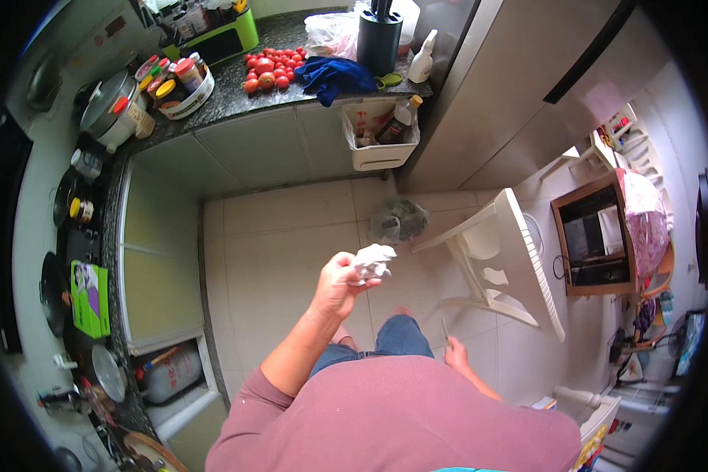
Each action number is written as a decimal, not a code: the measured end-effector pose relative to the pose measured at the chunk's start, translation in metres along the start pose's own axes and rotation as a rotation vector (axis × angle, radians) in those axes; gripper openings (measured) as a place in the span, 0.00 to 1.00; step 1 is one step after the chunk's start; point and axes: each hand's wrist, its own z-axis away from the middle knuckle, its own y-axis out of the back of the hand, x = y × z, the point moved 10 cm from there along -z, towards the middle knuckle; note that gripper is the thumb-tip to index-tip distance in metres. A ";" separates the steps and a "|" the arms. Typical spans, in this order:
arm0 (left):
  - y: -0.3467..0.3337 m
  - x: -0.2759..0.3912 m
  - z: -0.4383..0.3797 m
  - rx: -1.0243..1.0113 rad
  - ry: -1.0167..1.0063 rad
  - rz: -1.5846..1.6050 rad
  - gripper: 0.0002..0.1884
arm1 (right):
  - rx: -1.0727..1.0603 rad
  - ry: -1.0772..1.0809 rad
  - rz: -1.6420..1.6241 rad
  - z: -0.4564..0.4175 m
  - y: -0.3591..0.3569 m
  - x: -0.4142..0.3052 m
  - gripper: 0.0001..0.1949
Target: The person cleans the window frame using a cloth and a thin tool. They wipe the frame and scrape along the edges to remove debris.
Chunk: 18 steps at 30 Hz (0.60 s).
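Note:
My left hand [334,287] is raised over the floor, its fingers and thumb closed on a crumpled wad of white tissue [373,263]. Low by my right thigh, my right hand [456,354] grips a thin, narrow utensil [445,330]. It points up and forward, and its kind is too blurred to tell. On the floor beyond the tissue lies a clear plastic bag [400,221] with dark contents. Farther off, a white hanging bin [383,158] on the cabinet front holds a dark bottle [400,122] with a yellow cap.
A white wooden chair [501,265] stands at my right, near the steel refrigerator [478,118]. On the granite counter [230,94] are red tomatoes [271,68], a blue cloth [336,76], a black knife block [379,44] and a white spray bottle [423,59]. Left is an open cabinet with a gas cylinder [174,374].

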 end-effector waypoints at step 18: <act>0.102 0.265 -0.150 0.127 -0.172 0.003 0.12 | 0.047 0.909 0.110 -0.158 -0.081 -0.580 0.14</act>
